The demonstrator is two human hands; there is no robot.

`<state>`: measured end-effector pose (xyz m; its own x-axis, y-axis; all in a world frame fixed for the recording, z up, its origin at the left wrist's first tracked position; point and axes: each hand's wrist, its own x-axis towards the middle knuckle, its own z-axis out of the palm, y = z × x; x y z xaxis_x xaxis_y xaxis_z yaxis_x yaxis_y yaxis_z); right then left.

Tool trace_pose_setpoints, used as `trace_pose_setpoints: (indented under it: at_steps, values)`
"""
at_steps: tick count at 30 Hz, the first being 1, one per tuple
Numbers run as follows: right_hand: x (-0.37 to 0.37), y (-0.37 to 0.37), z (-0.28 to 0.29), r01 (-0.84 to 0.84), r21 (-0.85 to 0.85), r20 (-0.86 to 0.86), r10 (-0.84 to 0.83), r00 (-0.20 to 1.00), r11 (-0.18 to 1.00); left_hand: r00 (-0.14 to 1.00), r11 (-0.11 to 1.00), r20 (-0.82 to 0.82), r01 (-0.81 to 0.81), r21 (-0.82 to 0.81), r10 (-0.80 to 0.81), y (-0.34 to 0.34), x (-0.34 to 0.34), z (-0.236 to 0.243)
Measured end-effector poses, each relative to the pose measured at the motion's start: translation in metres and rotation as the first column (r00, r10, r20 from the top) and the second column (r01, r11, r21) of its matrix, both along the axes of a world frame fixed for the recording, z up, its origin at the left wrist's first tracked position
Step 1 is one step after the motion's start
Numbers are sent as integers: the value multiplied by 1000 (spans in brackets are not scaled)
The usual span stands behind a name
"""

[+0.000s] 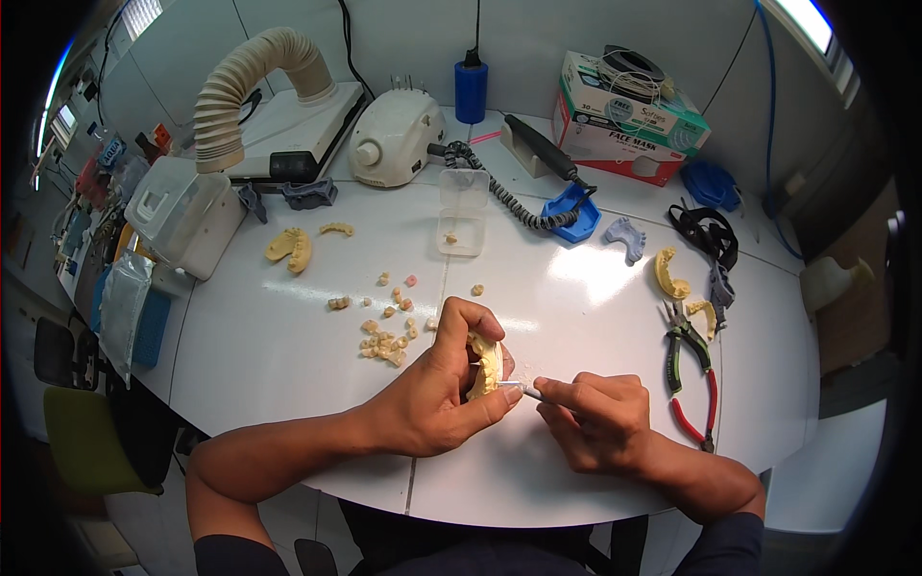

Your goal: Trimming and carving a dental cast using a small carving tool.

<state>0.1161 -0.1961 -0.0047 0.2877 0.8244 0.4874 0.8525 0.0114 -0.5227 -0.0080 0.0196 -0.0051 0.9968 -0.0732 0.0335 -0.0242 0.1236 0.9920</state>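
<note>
In the middle of the desk my left hand point(437, 403) grips a yellow dental cast point(485, 370), thumb and fingers closed around it. My right hand point(600, 418), to its right, holds a thin metal hand tool point(526, 391) whose tip meets the cast beside my left thumb. Several small tooth-coloured pieces point(384, 348) lie loose to the left and above, with one pink piece point(411, 280) among them. Pale shavings point(527, 370) are scattered just right of the cast.
Pliers point(711, 394), a black strap point(706, 230) and more casts point(672, 274) lie right. Behind are a clear case point(461, 245), white drill unit point(389, 144), handpiece point(543, 149), blue tray point(576, 221) and mask boxes point(624, 144). A hose point(216, 115) and bin point(187, 211) stand left.
</note>
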Motion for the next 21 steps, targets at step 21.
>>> trace_pose_setpoints:
  at_steps: [21]
  values:
    - [0,0,2,-18,-17,-17,18,1000,1000,998,1000,65,-16,18,15,1,1,-1]
